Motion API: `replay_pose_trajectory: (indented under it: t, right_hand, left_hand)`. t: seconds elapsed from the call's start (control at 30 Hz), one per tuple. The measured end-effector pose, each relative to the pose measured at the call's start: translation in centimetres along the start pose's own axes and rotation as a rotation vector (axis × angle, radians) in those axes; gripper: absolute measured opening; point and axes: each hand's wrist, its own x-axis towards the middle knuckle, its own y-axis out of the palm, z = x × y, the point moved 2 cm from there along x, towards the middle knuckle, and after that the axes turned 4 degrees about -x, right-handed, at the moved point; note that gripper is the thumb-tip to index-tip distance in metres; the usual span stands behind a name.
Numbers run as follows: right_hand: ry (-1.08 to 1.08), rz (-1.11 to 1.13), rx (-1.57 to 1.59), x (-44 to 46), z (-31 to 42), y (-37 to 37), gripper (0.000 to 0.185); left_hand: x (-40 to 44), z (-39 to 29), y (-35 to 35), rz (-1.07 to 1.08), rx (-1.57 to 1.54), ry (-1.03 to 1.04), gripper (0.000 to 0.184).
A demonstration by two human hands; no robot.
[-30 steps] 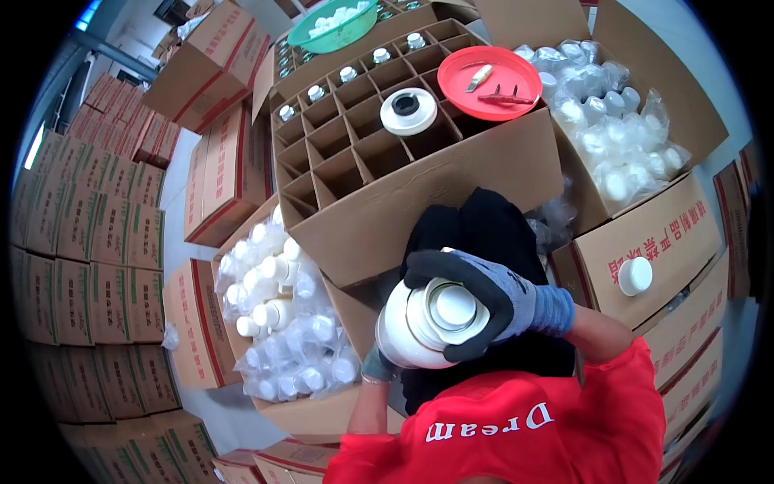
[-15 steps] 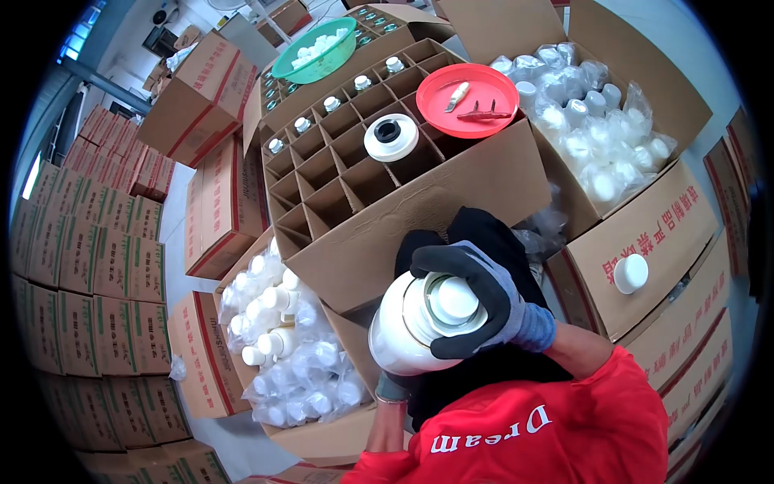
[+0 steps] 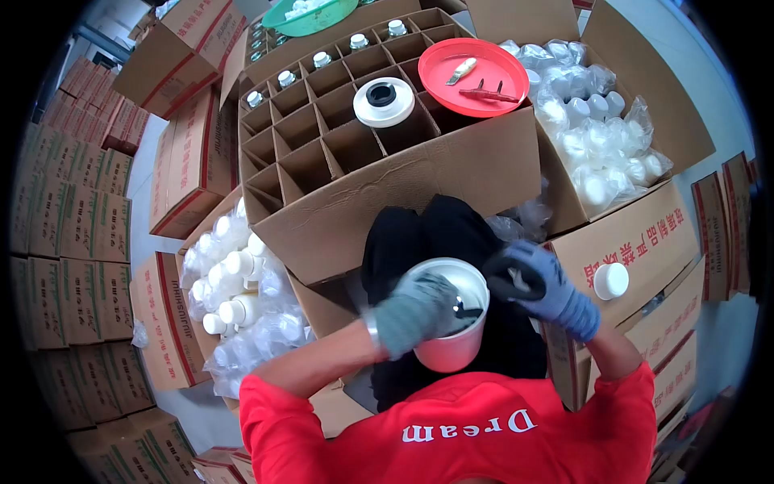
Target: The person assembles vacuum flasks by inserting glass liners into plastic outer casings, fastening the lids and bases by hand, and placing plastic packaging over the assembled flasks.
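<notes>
An open white tub [image 3: 451, 352] stands between the knees, its outside tinted pink. My left hand [image 3: 415, 315], in a grey-green glove, reaches over the rim into its mouth; the fingers are blurred and partly hidden, with something dark and shiny beside them. To the right of the rim is my right hand [image 3: 542, 286], in a blue glove with dark fingers. It is curled closed around something small and greyish that I cannot make out. In front, a white round piece with a black ring [image 3: 384, 102] rests on the divided carton [image 3: 403, 173].
A red tray [image 3: 451, 95] with a small blade and a dark red tool sits on the carton. Bagged white bottles fill open boxes at left [image 3: 242, 282] and right [image 3: 592, 145]. A white cap [image 3: 611, 281] lies on a box; a green basin [image 3: 310, 20] is beyond.
Both hands have left the capped white container they were around. The left hand has come up into the open tub, and the right hand has moved right and curled. The view has shifted slightly.
</notes>
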Motion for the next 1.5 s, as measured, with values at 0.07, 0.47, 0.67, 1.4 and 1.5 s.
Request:
replay_pose_trajectory:
  t: [0.07,0.47,0.67,1.4,1.5]
  right_hand:
    - [-0.104,0.005,0.045,3.1,1.7,-1.4,0.042]
    - [-0.248,1.05,-0.28,11.3,0.0,7.0,0.095]
    - [-0.155,1.052,-0.315,11.3,0.6,6.7,0.087]
    - [-0.108,0.284,-0.549,38.0,-10.5,-1.6,0.066]
    - [-0.457,-0.017,-0.365,31.7,-6.1,-0.9,0.072]
  left_hand:
    - [2.1,-0.2,1.8,0.148,-0.088,-0.038,0.031]
    - [1.2,1.3,2.4,0.283,-0.079,0.142,0.03]
    - [1.3,1.0,1.7,0.307,-0.061,0.107,0.035]
    - [-1.8,7.3,-3.2,-0.829,-0.429,0.136,0.069]
    - [-1.0,11.6,-3.5,-1.06,-1.552,-0.139,0.058]
